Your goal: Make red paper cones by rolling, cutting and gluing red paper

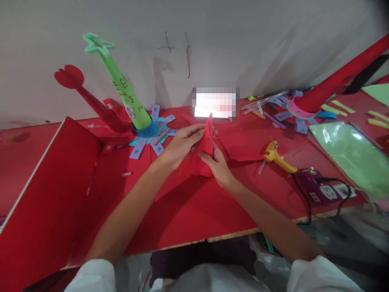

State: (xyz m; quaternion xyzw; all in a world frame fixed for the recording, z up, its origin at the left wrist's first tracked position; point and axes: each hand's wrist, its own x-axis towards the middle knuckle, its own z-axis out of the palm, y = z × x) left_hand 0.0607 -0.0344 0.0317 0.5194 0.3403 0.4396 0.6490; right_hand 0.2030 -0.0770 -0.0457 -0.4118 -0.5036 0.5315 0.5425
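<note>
Both my hands are closed on a red paper cone [208, 140], held with its narrow tip up over the red tabletop. My left hand [187, 140] pinches its upper left side, thumb in front, and some fingertips show beyond its right edge. Lower down, my right hand [219, 164] grips the right side with the thumb across the front. Behind the cone lies a sheet of red paper [243, 142]. A yellow glue gun [279, 157] rests to the right of my right hand.
A green paper tower [127, 93] and a red one with a heart top [91, 99] stand at left. A red board [45, 194] rises at the left edge. A lit screen [215, 104] leans by the wall. At right are a purple power socket [317, 186] and green sheets [352, 150].
</note>
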